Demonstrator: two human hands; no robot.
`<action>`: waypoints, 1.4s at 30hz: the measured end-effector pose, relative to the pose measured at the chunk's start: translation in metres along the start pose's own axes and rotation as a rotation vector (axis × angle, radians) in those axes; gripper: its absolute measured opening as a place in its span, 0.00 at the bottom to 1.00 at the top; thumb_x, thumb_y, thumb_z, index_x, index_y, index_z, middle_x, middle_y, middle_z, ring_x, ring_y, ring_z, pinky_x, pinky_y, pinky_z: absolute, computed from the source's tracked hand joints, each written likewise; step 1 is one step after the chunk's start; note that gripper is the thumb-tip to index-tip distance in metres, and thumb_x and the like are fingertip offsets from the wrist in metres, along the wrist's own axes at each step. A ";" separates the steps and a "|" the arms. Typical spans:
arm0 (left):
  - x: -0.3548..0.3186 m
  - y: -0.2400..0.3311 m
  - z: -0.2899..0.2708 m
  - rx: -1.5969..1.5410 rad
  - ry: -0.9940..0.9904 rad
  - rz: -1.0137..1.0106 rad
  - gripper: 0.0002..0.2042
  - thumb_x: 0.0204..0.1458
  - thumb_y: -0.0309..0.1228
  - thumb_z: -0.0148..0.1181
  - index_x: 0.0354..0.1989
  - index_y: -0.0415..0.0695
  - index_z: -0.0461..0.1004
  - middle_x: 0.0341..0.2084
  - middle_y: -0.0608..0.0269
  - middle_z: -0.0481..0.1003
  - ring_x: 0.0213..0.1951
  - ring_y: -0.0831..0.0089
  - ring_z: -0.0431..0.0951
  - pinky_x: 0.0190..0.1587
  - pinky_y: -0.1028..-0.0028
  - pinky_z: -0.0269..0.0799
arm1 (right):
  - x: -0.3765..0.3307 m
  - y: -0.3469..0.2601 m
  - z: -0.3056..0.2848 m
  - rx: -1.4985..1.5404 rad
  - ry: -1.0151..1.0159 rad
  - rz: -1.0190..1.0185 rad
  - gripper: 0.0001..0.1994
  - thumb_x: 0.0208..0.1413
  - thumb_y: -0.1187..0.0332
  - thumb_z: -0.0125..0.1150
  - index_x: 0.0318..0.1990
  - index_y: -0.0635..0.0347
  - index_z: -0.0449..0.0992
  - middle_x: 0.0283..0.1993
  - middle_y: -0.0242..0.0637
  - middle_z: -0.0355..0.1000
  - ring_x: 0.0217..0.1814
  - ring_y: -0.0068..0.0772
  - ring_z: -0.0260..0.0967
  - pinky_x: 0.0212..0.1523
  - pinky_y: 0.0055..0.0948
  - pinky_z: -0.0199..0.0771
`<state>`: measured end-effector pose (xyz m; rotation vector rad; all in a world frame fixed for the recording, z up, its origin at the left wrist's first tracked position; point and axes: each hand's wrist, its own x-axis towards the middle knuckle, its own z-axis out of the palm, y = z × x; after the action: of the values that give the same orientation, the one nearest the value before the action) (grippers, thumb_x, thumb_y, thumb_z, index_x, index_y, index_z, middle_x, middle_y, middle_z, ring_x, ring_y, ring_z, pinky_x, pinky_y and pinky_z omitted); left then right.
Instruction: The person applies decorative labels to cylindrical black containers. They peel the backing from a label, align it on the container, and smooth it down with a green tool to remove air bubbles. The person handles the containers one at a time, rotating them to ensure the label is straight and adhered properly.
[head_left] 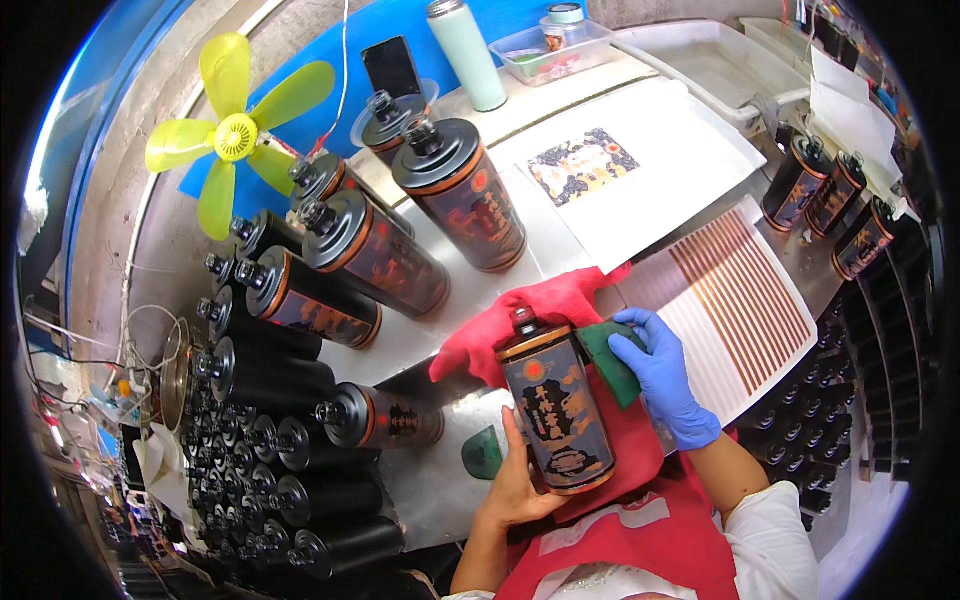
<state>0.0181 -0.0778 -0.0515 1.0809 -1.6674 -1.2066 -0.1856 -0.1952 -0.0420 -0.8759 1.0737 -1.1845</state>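
A dark bottle (560, 415) with an orange-black printed label and orange bands stands slightly tilted before me. My bare left hand (515, 490) grips it by its lower left side and base. In a blue glove, my right hand (660, 375) pinches a flat dark green scraper (608, 360), its edge at the bottle's upper right side. Whether it presses on the bottle I cannot tell. Beneath and behind the bottle lies a red cloth (545, 297). A second green scraper (482, 454) rests on the wet metal table, left of my left hand.
Several decorated bottles (375, 250) stand at the left and back. Rows of plain black bottles (270, 375) fill the left side. A sheet with brown strips (745, 305) lies right, white decal sheets (680, 150) behind. A yellow-green fan (236, 137) and mint flask (468, 55) are at the back.
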 end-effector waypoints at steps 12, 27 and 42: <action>-0.006 0.001 0.008 -0.013 0.071 -0.076 0.65 0.38 0.27 0.73 0.65 0.42 0.12 0.59 0.46 0.60 0.59 0.57 0.65 0.59 0.63 0.60 | -0.035 -0.003 -0.060 -0.690 0.012 -0.065 0.15 0.52 0.69 0.59 0.48 0.61 0.71 0.38 0.43 0.74 0.41 0.35 0.73 0.42 0.30 0.72; -0.056 0.001 -0.002 0.148 0.276 -0.008 0.58 0.38 0.35 0.74 0.69 0.37 0.31 0.64 0.39 0.52 0.62 0.53 0.61 0.61 0.62 0.59 | -0.051 -0.005 -0.031 -0.603 -0.349 -0.111 0.24 0.53 0.75 0.56 0.59 0.63 0.64 0.51 0.40 0.69 0.49 0.28 0.68 0.47 0.26 0.70; -0.030 0.057 -0.145 0.834 1.113 0.055 0.10 0.49 0.26 0.61 0.41 0.43 0.74 0.35 0.50 0.72 0.38 0.52 0.71 0.43 0.63 0.66 | 0.064 -0.096 0.108 -1.112 -0.620 -0.251 0.12 0.52 0.65 0.58 0.36 0.66 0.78 0.24 0.42 0.75 0.24 0.31 0.72 0.32 0.32 0.72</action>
<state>0.1518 -0.0805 0.0333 1.7179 -1.2028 0.2820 -0.1055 -0.2769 0.0668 -2.1149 1.0681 -0.3344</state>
